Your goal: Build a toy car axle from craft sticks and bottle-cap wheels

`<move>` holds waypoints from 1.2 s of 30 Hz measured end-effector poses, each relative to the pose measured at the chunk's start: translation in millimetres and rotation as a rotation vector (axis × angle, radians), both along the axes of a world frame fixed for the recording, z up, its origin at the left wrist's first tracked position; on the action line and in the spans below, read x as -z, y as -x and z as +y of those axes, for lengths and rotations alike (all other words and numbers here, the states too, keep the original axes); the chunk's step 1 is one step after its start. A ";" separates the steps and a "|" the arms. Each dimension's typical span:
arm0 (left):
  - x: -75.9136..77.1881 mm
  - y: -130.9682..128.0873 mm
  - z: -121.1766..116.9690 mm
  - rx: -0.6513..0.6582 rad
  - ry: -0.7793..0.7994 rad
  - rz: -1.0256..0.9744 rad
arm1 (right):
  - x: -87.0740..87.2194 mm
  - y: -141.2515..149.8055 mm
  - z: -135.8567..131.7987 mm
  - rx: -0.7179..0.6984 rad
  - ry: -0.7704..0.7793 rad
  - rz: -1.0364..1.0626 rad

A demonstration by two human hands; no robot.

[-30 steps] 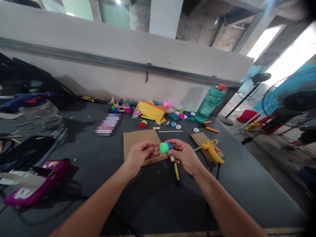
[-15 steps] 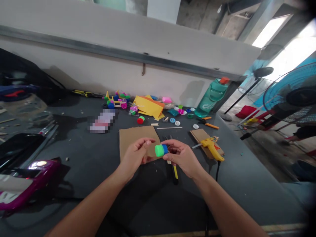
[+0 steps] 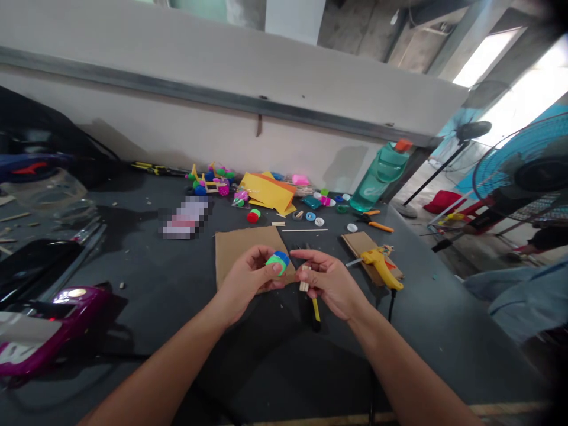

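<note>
My left hand (image 3: pixel 242 287) is closed around a green-and-blue bottle cap piece (image 3: pixel 277 262), its blue rim tipped up and to the right. Between the thumb and fingers of my right hand (image 3: pixel 337 287) is a small bundle of short wooden sticks (image 3: pixel 304 279). The hands are close together but apart, above the right edge of a square cardboard sheet (image 3: pixel 242 245). Below my right hand lies a black-and-yellow cutter knife (image 3: pixel 316 313), partly hidden by the fingers.
On a second cardboard piece (image 3: pixel 355 241) at right rests a yellow glue gun (image 3: pixel 380 265). Behind it are orange-handled pliers (image 3: pixel 379 225) and a green bottle (image 3: pixel 377 177). Loose caps, a red-green cap piece (image 3: pixel 254 216) and yellow sheets (image 3: pixel 266 190) lie at the back. Someone's legs (image 3: pixel 519 296) show beyond the table.
The green-and-blue cap piece has passed from my right hand to my left and turned. The stick bundle now shows plainly in my right fingers. A person's legs have appeared at right.
</note>
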State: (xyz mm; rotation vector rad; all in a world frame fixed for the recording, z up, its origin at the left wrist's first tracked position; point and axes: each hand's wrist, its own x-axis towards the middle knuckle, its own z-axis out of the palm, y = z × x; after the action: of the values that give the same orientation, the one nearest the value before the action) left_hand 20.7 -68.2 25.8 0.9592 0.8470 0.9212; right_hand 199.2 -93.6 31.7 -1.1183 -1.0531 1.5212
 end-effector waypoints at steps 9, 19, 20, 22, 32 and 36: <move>6.8 -0.1 3.7 -0.088 -0.301 0.201 | -1.9 -10.5 3.8 -0.005 0.096 0.257; 3.3 2.1 -1.1 0.054 0.001 -0.148 | -5.6 -7.2 -0.1 0.016 -0.027 0.325; 3.9 2.1 -1.1 0.068 0.005 -0.173 | -5.6 -6.7 -0.5 0.018 -0.040 0.325; 4.9 1.7 -1.1 0.079 0.016 -0.212 | -5.6 -6.2 -0.8 0.022 -0.052 0.322; -1.1 12.4 13.7 -0.276 0.012 -0.253 | 5.5 -10.1 8.5 0.154 -0.113 0.104; -3.2 18.4 21.6 -0.441 0.013 -0.289 | 24.3 -2.5 18.4 0.168 -0.173 -0.174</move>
State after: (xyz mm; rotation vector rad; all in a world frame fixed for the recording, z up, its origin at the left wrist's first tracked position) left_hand 2.3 -46.6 29.0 0.6131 0.8274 1.3939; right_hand 201.7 -75.2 7.4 -1.2009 -1.1537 1.1944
